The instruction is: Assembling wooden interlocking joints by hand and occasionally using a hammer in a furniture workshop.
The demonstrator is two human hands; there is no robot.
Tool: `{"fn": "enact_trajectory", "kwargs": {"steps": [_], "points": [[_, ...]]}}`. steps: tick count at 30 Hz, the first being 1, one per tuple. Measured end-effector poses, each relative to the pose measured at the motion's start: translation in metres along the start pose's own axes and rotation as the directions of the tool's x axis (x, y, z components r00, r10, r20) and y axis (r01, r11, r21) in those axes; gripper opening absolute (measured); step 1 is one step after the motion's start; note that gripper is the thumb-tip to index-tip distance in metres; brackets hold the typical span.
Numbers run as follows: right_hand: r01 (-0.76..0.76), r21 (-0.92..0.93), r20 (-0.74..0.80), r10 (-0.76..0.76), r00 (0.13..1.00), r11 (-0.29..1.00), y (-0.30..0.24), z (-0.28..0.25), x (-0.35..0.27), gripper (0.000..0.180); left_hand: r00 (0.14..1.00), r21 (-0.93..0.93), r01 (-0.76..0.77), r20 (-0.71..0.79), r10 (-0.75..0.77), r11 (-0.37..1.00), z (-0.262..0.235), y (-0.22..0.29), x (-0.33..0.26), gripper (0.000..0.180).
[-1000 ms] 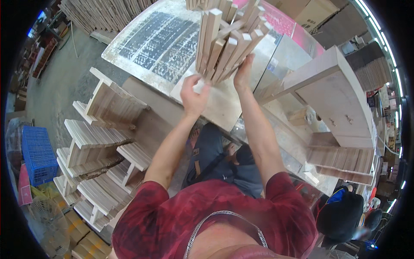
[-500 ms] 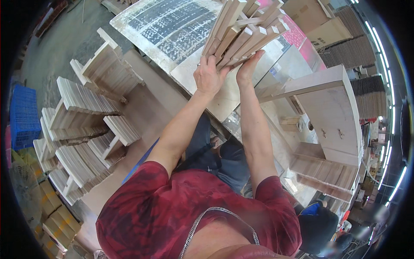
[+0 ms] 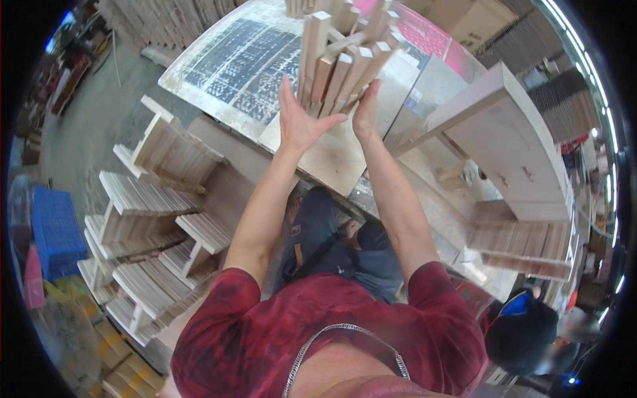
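A cluster of square wooden sticks (image 3: 342,76) stands on end on the pale worktable (image 3: 335,156), with one piece lying across its upper part. At its near left side my left hand (image 3: 302,126) is open, fingers stretched up and thumb pointing right, with a gap to the sticks. My right hand (image 3: 366,111) lies flat and open along the right side of the cluster; whether it touches the wood I cannot tell. Neither hand grips anything.
To the left stand several stacks of wooden boards (image 3: 142,209), a blue crate (image 3: 58,229) behind them. A curved wooden panel (image 3: 507,139) rises at the right beside more boards (image 3: 524,239). Another person's dark cap (image 3: 521,335) shows at lower right; cardboard boxes (image 3: 481,30) are piled farther back.
My left hand has come off the sticks and opened out to the left. The cluster now stands more upright and slightly farther left. The view has shifted.
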State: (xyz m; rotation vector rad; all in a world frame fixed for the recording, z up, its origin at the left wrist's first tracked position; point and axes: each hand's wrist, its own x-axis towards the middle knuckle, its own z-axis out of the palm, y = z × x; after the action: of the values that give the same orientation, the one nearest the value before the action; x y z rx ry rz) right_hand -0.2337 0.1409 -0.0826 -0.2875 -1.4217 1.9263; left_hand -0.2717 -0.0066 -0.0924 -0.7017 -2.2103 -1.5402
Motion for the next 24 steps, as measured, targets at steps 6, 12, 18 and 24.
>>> {"fn": "enact_trajectory", "kwargs": {"steps": [6, 12, 18, 24], "points": [[0.051, 0.008, 0.018, -0.051, 0.999, 0.999, -0.006, -0.011, 0.008, 0.066, 0.961, -0.06, 0.132, 0.253, -0.113, 0.989, 0.028, 0.005, 0.009, 0.153], [0.184, -0.121, 0.097, -0.172, 0.98, 0.976, -0.008, -0.013, 0.003, 0.066, 0.949, -0.193, 0.144, 0.304, -0.081, 0.971, 0.019, -0.032, 0.016, 0.14], [0.273, -0.22, -0.108, -0.301, 0.947, 0.937, 0.013, -0.005, 0.018, 0.07, 0.884, -0.848, 0.466, 0.434, -0.175, 0.251, 0.02, -0.047, 0.08, 0.085], [0.299, -0.468, -0.246, -0.447, 0.86, 0.832, 0.028, 0.013, 0.011, 0.074, 0.926, -0.767, 0.377, 0.332, -0.181, 0.519, 0.046, -0.01, 0.086, 0.07]]}}
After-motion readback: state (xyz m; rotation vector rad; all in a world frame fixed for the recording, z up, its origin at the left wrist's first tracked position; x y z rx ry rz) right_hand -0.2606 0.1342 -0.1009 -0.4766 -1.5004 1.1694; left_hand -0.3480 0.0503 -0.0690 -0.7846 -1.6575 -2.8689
